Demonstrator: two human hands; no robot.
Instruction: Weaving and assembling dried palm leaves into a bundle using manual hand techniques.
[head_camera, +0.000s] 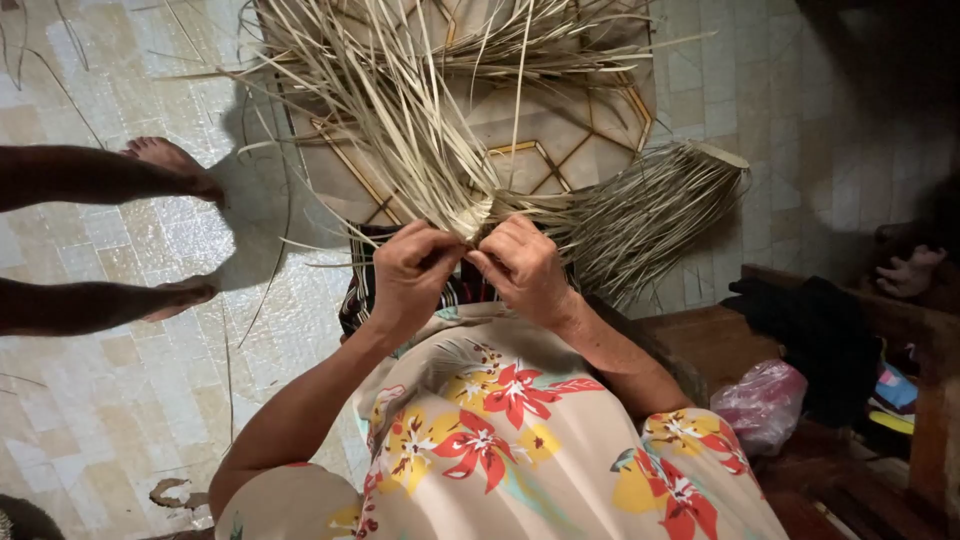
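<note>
Palm-leaf strips (420, 130) fan out toward 12 o'clock from a woven knot — left hand (412, 275) and right hand (522, 268) both pinch that knot, fingertips pressed together, above the lap — dried frond bundle (650, 205) at 3 o'clock.

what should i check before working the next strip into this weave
1. Both hands at the working edge: ok. Left hand and right hand pinch the woven piece side by side.
2. Loose strips free to pick: ok, they fan out above the hands.
3. Finished bundle out of the way: ok, it trails off to the right.
4. Another person's feet away from the strips: not ok, long strands reach near them.
5. Weave tightness under the fingers: cannot tell, hidden.
</note>
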